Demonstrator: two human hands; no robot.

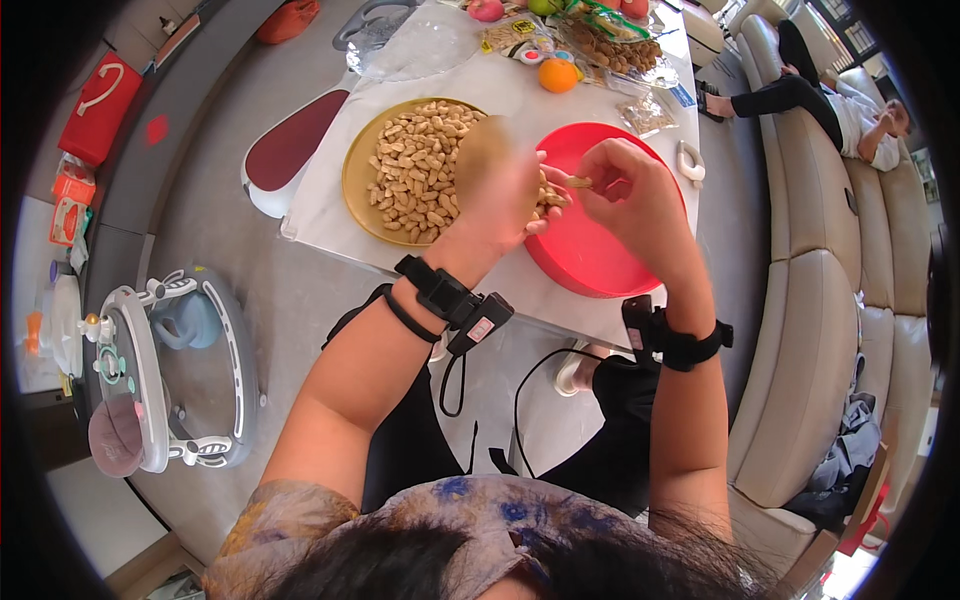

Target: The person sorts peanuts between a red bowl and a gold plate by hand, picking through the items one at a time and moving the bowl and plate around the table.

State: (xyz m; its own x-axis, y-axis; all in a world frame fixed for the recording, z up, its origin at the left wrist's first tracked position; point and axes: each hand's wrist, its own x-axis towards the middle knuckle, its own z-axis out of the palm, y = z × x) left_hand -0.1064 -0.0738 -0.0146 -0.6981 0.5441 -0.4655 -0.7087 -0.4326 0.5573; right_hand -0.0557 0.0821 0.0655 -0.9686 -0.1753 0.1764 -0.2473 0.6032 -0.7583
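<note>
Several unshelled peanuts (551, 196) rest in my left hand (510, 195), its fingers curled around them. A blurred patch hides much of that hand. Between thumb and fingertips, my right hand (628, 196) pinches a single peanut (578, 182). Both hands are over a round red plastic basin (581, 262), with the left one at its left rim. No contents show in the visible part of the basin. Left of it, a round gold-coloured tray (358, 210) carries a large heap of peanuts (420, 165). Tray and basin stand on a white marble-look table (330, 217).
At the table's far end lie an orange (558, 76), bagged foods (611, 49) and a clear plastic sheet (420, 45). A white ring-shaped object (690, 164) sits by the right edge. A baby walker (169, 367) stands left; a person (847, 112) reclines on the sofa (814, 217).
</note>
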